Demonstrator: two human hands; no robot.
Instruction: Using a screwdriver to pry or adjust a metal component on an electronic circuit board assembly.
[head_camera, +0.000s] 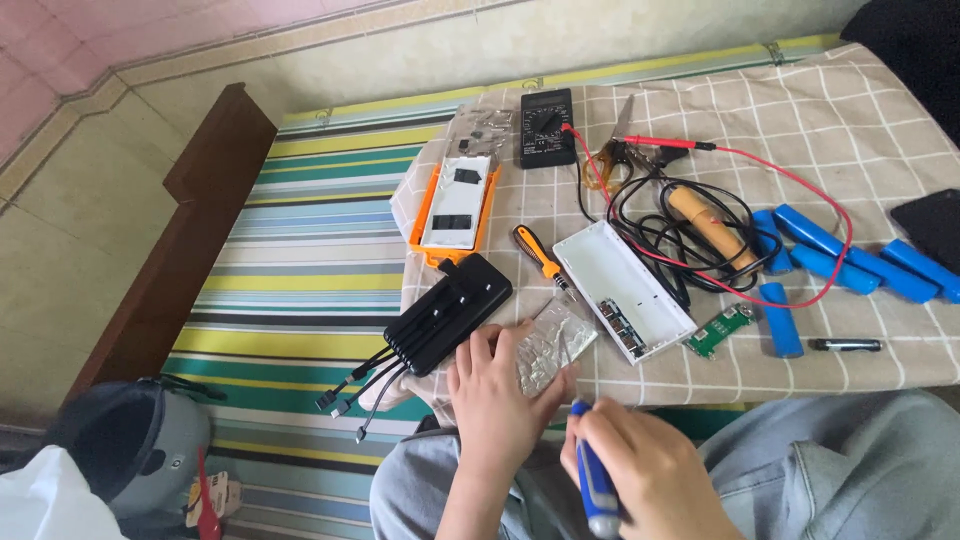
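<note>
My left hand (497, 400) rests on a small clear plastic bag (553, 345) at the near edge of a checked cloth (820, 110), fingers spread over it. My right hand (650, 470) is closed around a blue-handled tool (596, 482) held upright over my lap. A black power bank (450, 312) with several dangling cables lies just left of my left hand. A white open battery case (622, 288) and an orange-handled screwdriver (540, 255) lie beyond the bag.
On the cloth lie a black multimeter (546, 127) with red and black leads, scissors (617, 145), a wooden-handled soldering iron (705, 225), several blue cylindrical cells (835, 255), a green circuit board (720, 332) and an orange-framed case (455, 205). A grey helmet (135, 445) sits lower left.
</note>
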